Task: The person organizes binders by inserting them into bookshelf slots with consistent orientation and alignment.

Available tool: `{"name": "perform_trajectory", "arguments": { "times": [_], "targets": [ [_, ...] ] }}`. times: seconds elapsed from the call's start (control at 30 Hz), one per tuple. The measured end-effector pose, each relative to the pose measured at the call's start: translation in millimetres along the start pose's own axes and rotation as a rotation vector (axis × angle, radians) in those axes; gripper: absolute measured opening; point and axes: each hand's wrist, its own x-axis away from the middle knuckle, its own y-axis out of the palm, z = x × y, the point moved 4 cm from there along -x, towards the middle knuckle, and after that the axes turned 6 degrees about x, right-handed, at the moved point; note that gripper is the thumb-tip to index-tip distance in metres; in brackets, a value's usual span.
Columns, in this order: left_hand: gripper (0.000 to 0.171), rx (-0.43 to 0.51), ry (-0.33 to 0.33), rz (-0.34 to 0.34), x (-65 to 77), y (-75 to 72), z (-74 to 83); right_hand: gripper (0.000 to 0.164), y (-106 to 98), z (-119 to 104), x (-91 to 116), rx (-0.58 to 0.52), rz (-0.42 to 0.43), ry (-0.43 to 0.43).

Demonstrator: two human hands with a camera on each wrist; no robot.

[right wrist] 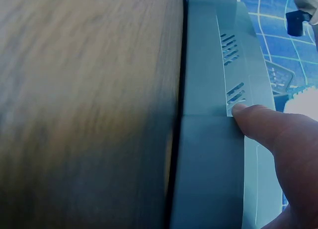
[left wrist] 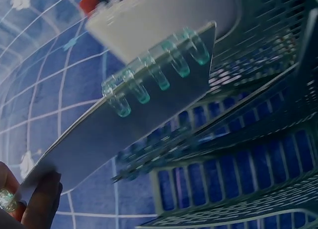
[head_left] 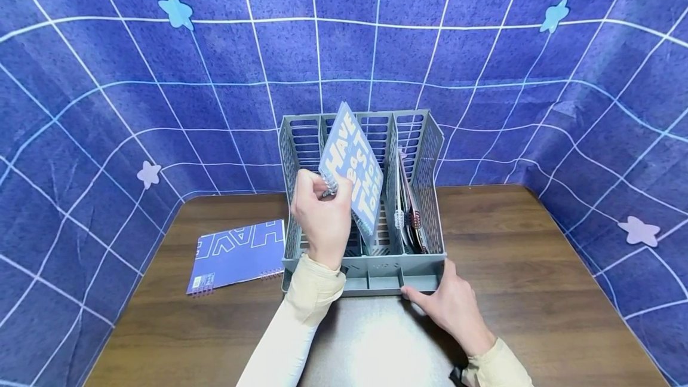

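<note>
My left hand (head_left: 322, 214) pinches a light blue spiral notebook (head_left: 361, 172) with white lettering by its ringed edge. The notebook leans tilted over the middle compartments of a grey desk file organizer (head_left: 384, 264), its lower corner down between the dividers. In the left wrist view, clear teal rings (left wrist: 159, 72) run along one edge of the notebook, with fingertips (left wrist: 44, 194) on its far end. My right hand (head_left: 457, 306) holds the organizer's front right corner, thumb on the front and fingers along the side. The right wrist view shows that thumb (right wrist: 268, 127) against the front tray.
Spiral notebooks (head_left: 414, 220) stand in the organizer's rightmost compartment. A purple notebook (head_left: 236, 255) lies flat on the wooden table (head_left: 500, 237), left of the organizer. Behind it hangs a blue gridded cloth (head_left: 226, 64) with stars, which also flanks both sides.
</note>
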Motion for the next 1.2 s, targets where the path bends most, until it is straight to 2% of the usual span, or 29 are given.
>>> {"name": "perform_trajectory", "arguments": {
  "times": [0.17, 0.37, 0.53, 0.73, 0.8, 1.2],
  "targets": [
    [0.027, 0.021, 0.03, -0.036, 15.8, 5.5, -8.1, 0.109, 0, 0, 0, 0.003, -0.008, 0.001],
    [0.022, -0.01, 0.06, -0.062, 32.9, 6.3, -17.4, 0.111, 0, 1, 1, -0.002, -0.024, 0.005],
    [0.022, -0.036, 0.064, -0.045, 35.7, 6.2, -17.7, 0.111, 0, 2, 1, -0.003, -0.019, 0.008],
    [0.022, 0.029, 0.007, -0.053, 40.6, 7.2, -17.8, 0.112, 0, 2, 0, 0.002, -0.028, 0.019],
    [0.022, 0.023, 0.006, -0.059, 43.1, 8.0, -18.2, 0.112, 0, 2, 0, 0.001, -0.027, 0.021],
    [0.022, -0.078, 0.084, -0.037, 60.7, 7.6, -32.5, 0.113, 0, 0, 0, 0.004, -0.018, 0.014]
  ]
}}
